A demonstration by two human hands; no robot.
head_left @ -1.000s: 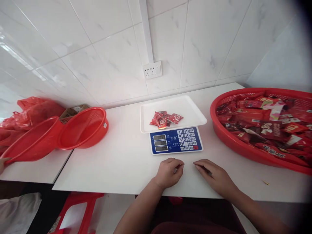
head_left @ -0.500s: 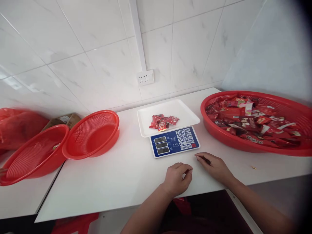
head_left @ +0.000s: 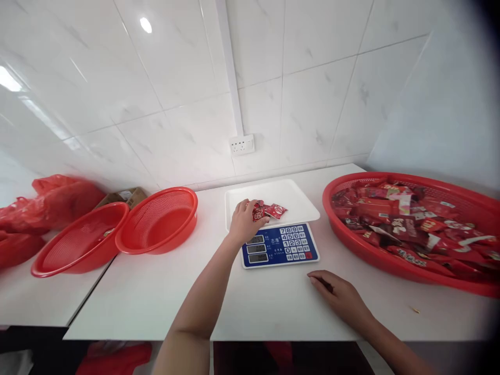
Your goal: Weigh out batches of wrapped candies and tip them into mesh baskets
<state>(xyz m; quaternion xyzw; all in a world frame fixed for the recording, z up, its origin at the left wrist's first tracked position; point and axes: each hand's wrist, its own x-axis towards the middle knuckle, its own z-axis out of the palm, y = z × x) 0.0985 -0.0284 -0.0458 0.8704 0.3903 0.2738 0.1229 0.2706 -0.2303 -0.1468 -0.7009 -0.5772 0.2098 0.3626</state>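
Note:
My left hand (head_left: 246, 223) reaches onto the white weighing tray (head_left: 300, 203), its fingers and thumb curled around small red packets (head_left: 258, 211) there. Another red packet (head_left: 275, 210) lies just right of the thumb, partly against the others. Under and in front of the tray is the scale's blue keypad panel (head_left: 279, 245), with its displays partly covered by my left wrist. My right hand (head_left: 339, 291) rests on the table in front of the scale, fingers curled together toward the thumb, with nothing visible in them.
A wide red basket (head_left: 344, 250) full of red-wrapped packets stands on the right. Two red baskets, a nearer one (head_left: 156, 245) and a farther one (head_left: 78, 260), are on the left by red plastic bags (head_left: 70, 200) and a cardboard box (head_left: 135, 197). A wall socket (head_left: 242, 145) is behind.
My left hand has moved forward from the table onto the tray and closed around the packets. My right hand has stayed in front of the scale. The view has shifted slightly.

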